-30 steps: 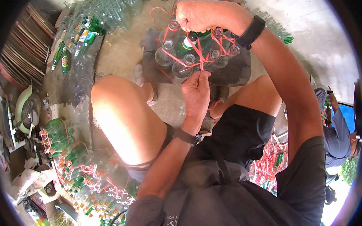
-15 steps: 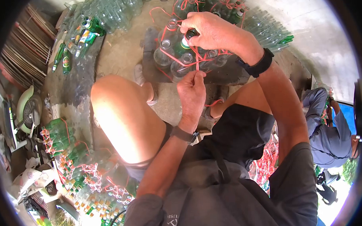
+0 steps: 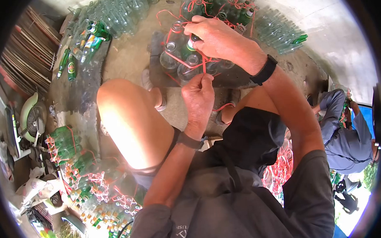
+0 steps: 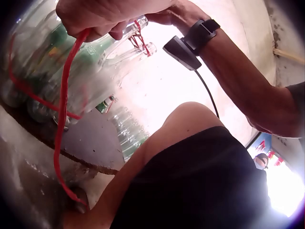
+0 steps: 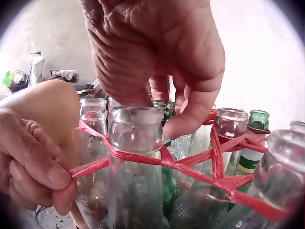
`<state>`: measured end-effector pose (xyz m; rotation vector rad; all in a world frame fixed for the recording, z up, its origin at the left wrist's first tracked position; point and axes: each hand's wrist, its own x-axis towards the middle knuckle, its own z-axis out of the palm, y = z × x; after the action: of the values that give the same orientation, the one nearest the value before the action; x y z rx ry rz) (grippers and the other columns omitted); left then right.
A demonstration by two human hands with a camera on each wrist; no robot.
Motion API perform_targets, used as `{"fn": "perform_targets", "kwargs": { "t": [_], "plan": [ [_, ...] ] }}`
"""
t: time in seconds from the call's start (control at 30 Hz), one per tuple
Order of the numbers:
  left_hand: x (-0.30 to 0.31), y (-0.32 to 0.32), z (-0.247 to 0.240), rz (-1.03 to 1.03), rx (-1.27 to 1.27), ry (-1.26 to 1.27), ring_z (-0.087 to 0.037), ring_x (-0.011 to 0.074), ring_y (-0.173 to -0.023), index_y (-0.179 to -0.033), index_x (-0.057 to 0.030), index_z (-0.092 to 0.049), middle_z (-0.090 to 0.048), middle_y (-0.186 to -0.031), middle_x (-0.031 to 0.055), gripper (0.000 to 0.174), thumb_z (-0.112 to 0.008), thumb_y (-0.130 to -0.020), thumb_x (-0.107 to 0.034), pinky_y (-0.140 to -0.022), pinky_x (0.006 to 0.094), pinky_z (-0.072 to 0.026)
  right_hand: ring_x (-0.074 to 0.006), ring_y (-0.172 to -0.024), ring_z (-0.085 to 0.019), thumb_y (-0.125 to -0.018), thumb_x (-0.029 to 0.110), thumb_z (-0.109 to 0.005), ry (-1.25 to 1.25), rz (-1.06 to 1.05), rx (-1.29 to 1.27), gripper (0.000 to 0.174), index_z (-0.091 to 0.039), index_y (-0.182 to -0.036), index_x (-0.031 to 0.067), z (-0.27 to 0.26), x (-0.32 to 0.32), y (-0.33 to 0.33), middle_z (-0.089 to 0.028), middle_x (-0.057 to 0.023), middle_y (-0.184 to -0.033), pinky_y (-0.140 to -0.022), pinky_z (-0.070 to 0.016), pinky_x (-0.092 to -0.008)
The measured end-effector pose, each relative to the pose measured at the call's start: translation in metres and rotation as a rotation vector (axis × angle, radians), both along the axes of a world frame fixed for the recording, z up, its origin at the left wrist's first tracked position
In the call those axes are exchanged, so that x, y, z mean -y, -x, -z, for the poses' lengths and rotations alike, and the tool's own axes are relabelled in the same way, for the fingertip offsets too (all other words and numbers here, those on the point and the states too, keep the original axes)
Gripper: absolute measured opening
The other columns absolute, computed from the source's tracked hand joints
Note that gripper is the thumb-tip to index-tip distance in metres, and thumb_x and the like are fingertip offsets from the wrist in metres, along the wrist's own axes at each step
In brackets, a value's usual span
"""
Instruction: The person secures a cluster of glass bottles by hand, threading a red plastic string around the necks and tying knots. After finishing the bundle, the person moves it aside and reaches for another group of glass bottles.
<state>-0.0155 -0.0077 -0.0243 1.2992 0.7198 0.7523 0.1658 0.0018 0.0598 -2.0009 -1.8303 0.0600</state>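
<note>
Clear bottles (image 3: pixel 169 61) stand upright in a cluster around a green bottle (image 3: pixel 191 44), with red strap (image 5: pixel 195 160) looped and crossed round their necks. My left hand (image 3: pixel 198 97) pinches the strap between thumb and fingers at the cluster's near side; in the left wrist view a length of red strap (image 4: pixel 62 105) hangs from this hand (image 4: pixel 102 14). Over the cluster, my right hand (image 3: pixel 227 40) has its fingers and thumb curled round the green bottle's neck. Some right fingertips are hidden behind a clear bottle (image 5: pixel 136 129) in the right wrist view.
The cluster stands on a dark board (image 3: pixel 156 42) between my feet. More strapped bottles (image 3: pixel 232 6) stand behind it, with loose bottles (image 3: pixel 279 30) at the wall. Another person (image 3: pixel 346 138) is at the right. Bundled bottles (image 3: pixel 65 144) stand at lower left.
My right hand has come down and nearer from the far side of the cluster, its fist loosening round the green bottle's neck. My left hand and the bottles have shifted slightly left.
</note>
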Motion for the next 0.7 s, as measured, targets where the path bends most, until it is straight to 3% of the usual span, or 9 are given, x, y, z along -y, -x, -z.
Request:
{"fn": "perform_targets", "kwargs": {
  "t": [0.13,0.2,0.3,0.37,0.53,0.63,0.7],
  "plan": [
    [-0.007,0.01,-0.01,0.056,-0.029,0.072,-0.05,0.0069,-0.058,-0.089,0.0057,-0.075,-0.056,-0.061,0.0016,0.019,-0.062,-0.097,-0.006,-0.053,0.0296,-0.0414,-0.0403,-0.098,-0.069,-0.085,0.005,-0.074,-0.046,-0.006,-0.096,0.035,-0.069,-0.119,0.0,-0.008,0.014,0.001,-0.066,-0.0164,-0.108,-0.083,-0.0562,-0.0509],
    [-0.007,0.015,-0.016,0.087,-0.044,0.184,-0.047,0.0037,-0.064,-0.091,0.0045,-0.078,-0.059,-0.069,-0.0062,0.021,-0.063,-0.098,-0.008,-0.057,0.025,-0.0388,-0.0394,-0.103,-0.069,-0.084,0.007,-0.075,-0.038,-0.006,-0.131,0.042,-0.069,-0.125,-0.0001,-0.015,0.028,0.007,-0.066,-0.0163,-0.113,-0.086,-0.0566,-0.0495],
    [-0.007,0.015,-0.021,0.07,-0.071,0.101,-0.047,0.0044,-0.066,-0.091,0.0061,-0.076,-0.057,-0.069,-0.0056,0.021,-0.063,-0.099,-0.008,-0.059,0.0252,-0.04,-0.0368,-0.113,-0.067,-0.083,0.008,-0.077,-0.049,-0.035,-0.139,0.052,-0.065,-0.134,0.0001,-0.016,0.047,0.017,-0.065,-0.0156,-0.125,-0.091,-0.0575,-0.0458],
    [-0.006,0.014,-0.015,0.065,-0.067,0.021,-0.047,0.0041,-0.066,-0.091,0.0065,-0.075,-0.057,-0.069,-0.0053,0.021,-0.062,-0.099,-0.008,-0.059,0.0253,-0.0399,-0.0356,-0.128,-0.062,-0.078,0.005,-0.08,-0.021,0.031,-0.119,0.065,-0.06,-0.14,-0.0007,-0.01,0.052,0.023,-0.058,-0.0148,-0.143,-0.105,-0.0548,-0.0402],
    [-0.005,0.013,-0.018,0.042,-0.108,-0.132,-0.046,0.0033,-0.068,-0.092,0.0071,-0.074,-0.057,-0.068,-0.004,0.019,-0.062,-0.098,-0.007,-0.059,0.026,-0.0409,-0.0347,-0.129,-0.062,-0.076,-0.001,-0.079,-0.035,0.05,-0.304,0.068,-0.06,-0.142,0.0016,-0.001,0.053,0.016,-0.058,-0.0133,-0.145,-0.105,-0.0556,-0.0407],
    [-0.006,0.014,-0.02,0.037,-0.126,-0.201,-0.047,0.0033,-0.067,-0.092,0.0071,-0.073,-0.056,-0.067,-0.0025,0.018,-0.063,-0.098,-0.006,-0.059,0.0266,-0.0423,-0.0339,-0.129,-0.062,-0.076,-0.002,-0.078,-0.056,0.047,-0.229,0.068,-0.06,-0.142,0.0029,0.001,0.052,0.015,-0.059,-0.0127,-0.144,-0.103,-0.0568,-0.0396],
    [-0.008,0.015,-0.022,0.055,-0.127,-0.232,-0.048,0.0036,-0.068,-0.092,0.0069,-0.074,-0.057,-0.066,-0.0008,0.017,-0.063,-0.098,-0.005,-0.059,0.027,-0.0433,-0.0376,-0.12,-0.066,-0.076,0.002,-0.077,-0.158,0.004,-0.177,0.062,-0.063,-0.136,0.0005,0.003,0.051,0.013,-0.062,-0.0133,-0.14,-0.096,-0.0577,-0.0453]
  ]
}}
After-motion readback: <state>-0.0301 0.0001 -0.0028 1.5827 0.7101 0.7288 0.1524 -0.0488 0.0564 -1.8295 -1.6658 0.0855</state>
